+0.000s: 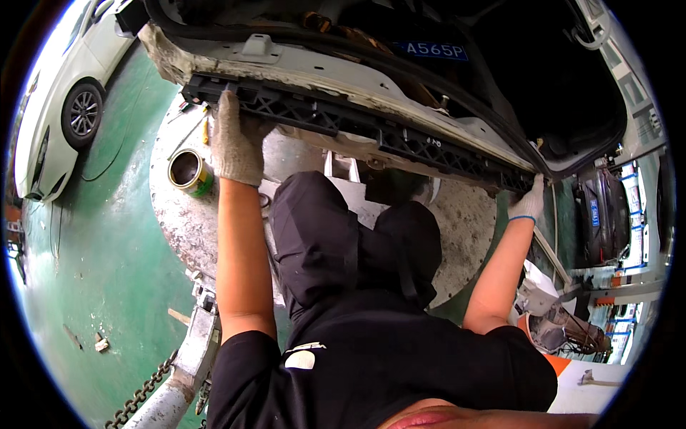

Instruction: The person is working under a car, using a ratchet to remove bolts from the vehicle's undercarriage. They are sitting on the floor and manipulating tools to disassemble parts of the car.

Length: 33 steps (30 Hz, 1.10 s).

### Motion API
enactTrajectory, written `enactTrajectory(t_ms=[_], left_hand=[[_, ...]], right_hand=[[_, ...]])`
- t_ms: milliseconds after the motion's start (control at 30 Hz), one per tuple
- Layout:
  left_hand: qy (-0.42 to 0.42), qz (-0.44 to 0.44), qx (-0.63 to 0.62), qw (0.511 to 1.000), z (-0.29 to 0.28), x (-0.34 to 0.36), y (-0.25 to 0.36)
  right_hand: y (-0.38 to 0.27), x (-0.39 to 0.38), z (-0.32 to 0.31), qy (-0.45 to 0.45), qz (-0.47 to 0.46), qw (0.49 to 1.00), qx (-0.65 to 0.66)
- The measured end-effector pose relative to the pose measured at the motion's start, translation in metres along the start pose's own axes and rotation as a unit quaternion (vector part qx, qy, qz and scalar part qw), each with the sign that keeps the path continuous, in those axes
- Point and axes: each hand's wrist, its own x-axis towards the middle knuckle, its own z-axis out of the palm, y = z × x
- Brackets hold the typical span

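Observation:
A long black plastic bumper bracket (286,106) with cross-ribbed openings runs along the rear edge of a white car body (314,63), against or close to its sill. My left hand (239,146), in a pale knitted glove, is closed around the bracket's left end, thumb on top and fingers mostly hidden underneath. At the far right end, my gloved right hand (527,203) grips the same bracket, its fingers partly hidden. Old whitish sealant and bare patches show on the sill above. Whether the bracket is fastened cannot be seen.
Below the bracket lies a round, stained metal platform (468,239) bearing an open tin (189,174). A metal post (189,357) with a chain (146,390) stands at lower left. A white car (71,93) is parked left; a dark car (604,214) stands right.

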Motion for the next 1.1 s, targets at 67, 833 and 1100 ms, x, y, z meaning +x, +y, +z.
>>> enactTrajectory(t_ms=[67,833,1100], left_hand=[[0.007,-0.001,-0.028,1.0,-0.001,0.003,-0.003],[0.103,-0.049,0.16,0.981,-0.007,0.014,0.01],[0.121,-0.029,0.181,0.976,-0.021,0.04,-0.021]], right_hand=[[0.0,0.005,-0.005,-0.046,-0.002,0.999,0.011],[0.005,-0.002,0.003,0.036,-0.013,0.999,-0.034],[0.005,-0.002,-0.009,-0.043,-0.052,0.996,-0.062]])
